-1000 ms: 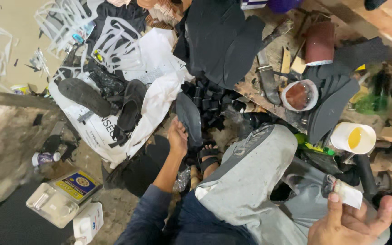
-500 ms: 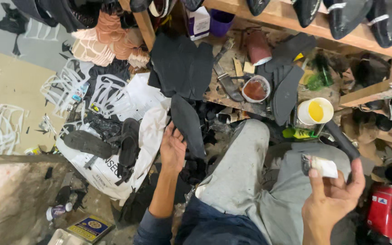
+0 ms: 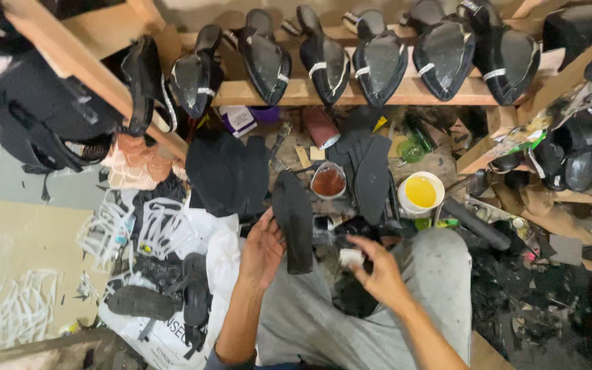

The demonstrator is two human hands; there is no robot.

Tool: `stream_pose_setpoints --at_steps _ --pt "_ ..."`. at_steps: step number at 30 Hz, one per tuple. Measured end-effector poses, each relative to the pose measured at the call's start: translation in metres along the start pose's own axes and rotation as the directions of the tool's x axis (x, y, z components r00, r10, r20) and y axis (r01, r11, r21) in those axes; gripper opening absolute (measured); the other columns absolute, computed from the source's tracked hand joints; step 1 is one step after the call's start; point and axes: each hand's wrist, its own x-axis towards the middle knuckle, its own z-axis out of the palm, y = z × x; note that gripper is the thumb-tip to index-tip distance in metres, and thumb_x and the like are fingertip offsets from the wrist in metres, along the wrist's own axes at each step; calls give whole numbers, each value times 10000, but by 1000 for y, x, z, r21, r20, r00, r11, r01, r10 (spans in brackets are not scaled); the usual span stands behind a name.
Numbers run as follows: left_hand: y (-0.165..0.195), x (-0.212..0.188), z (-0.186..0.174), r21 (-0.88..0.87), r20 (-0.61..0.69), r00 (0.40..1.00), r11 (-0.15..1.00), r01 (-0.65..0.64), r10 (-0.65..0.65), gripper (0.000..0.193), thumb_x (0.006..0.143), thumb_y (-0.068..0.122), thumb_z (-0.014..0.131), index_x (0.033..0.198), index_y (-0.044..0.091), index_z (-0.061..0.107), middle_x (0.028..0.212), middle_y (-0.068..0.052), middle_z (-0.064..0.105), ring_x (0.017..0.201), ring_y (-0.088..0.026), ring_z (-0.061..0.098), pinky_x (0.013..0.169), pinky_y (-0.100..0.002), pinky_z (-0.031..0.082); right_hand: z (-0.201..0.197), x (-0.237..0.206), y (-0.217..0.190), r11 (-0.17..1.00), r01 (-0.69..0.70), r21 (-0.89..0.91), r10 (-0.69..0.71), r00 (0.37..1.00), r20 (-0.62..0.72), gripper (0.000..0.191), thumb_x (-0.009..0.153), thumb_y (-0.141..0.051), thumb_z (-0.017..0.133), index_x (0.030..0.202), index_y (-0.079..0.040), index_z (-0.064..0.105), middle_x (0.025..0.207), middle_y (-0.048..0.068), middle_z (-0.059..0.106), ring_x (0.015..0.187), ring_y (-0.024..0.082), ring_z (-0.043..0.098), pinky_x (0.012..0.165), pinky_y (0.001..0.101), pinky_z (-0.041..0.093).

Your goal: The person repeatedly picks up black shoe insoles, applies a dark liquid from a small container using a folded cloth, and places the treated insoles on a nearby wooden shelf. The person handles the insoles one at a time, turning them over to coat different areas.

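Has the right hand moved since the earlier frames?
Yes. The right hand has come in from the outer side of the right knee toward the black sole, over the lap.

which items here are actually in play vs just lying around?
In play:
left hand, holding black sole
right hand, at small white object

Lying about:
yellow glue tub
brown-filled tin
shoes on wooden shelf
white plastic bag
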Motion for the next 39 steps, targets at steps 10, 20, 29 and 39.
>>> stream_pose_setpoints --at_steps 10,20,29,39 --pt "-62 286 58 249 126 992 969 -5 -27 455 1085 116 563 1521 -7 510 1282 -26 633 1046 -139 544 909 -312 419 -54 13 17 993 104 49 -100 991 -87 549 764 -33 770 1293 -97 639 1115 148 729 975 360 635 850 438 495" --pt "-80 375 79 838 515 651 -486 -248 558 364 759 428 704 1052 217 743 1018 -160 736 949 -401 691 827 -495 552 -70 9 34 996 30 84 -18 990 -138 523 791 -45 779 1293 -105 646 1019 149 708 944 333 645 843 407 510" --pt "-37 353 62 959 -7 970 277 -62 241 438 861 239 703 1248 36 678 1144 -220 771 1035 -294 759 923 -364 580 -61 6 37 995 38 94 -26 991 -129 570 774 -30 779 1318 -114 631 1036 151 702 950 337 650 856 403 512" --pt "25 180 103 353 38 999 936 -1 -14 829 743 -77 704 1464 156 369 1303 -124 568 1177 -229 623 1021 -371 554 -49 4 26 999 6 43 -1 993 -114 542 768 -32 768 1292 -104 650 1082 148 719 1000 342 668 887 413 523"
